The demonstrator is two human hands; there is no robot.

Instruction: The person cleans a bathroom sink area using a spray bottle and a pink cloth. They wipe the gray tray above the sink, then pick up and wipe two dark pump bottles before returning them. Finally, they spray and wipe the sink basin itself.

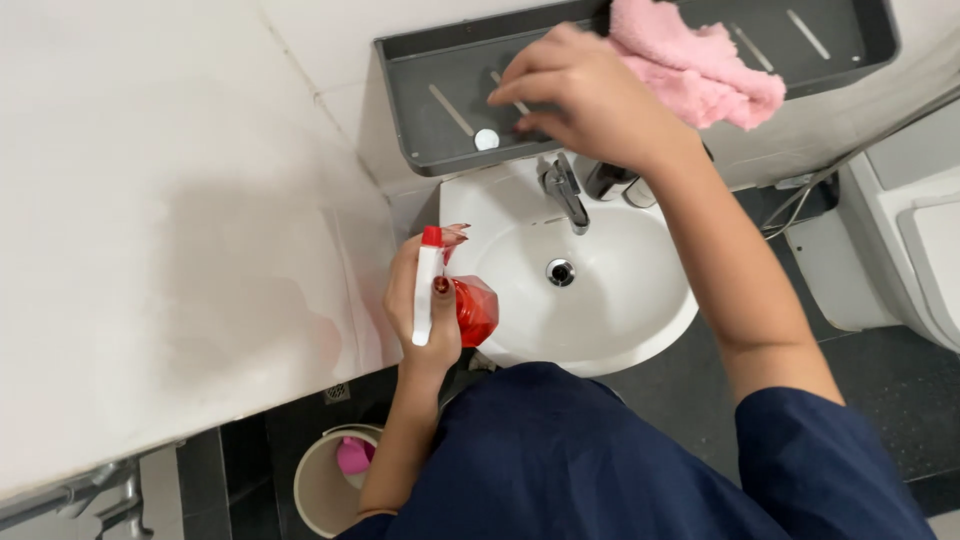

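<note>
Pink cloth (700, 70) lies bunched on the dark grey wall shelf (420, 100), just beyond the knuckles of the right hand (590, 95), its folds spilling past the back of that hand towards the wrist side. The right fingers (530, 85) are curled downward with their tips on the shelf floor, close to a small white round cap (487, 139) that sits just ahead of the fingertips; whether they pinch any edge of the cloth I cannot tell, since the hand hides the contact. The cloth looks soft, fluffy and light, so it would likely crumple rather than hold shape, and a loose handful taken at the thick bunched middle should carry it better than a corner. The left hand (425, 300) is closed around a red spray bottle (472, 308), fingers wrapped about the white neck and trigger, thumb across the front. That bottle appears to be rigid plastic, smooth, possibly slick if wet, and the narrow neck is the sure hold. Below the fingers lie the white basin (600, 300) and chrome tap (565, 190).
</note>
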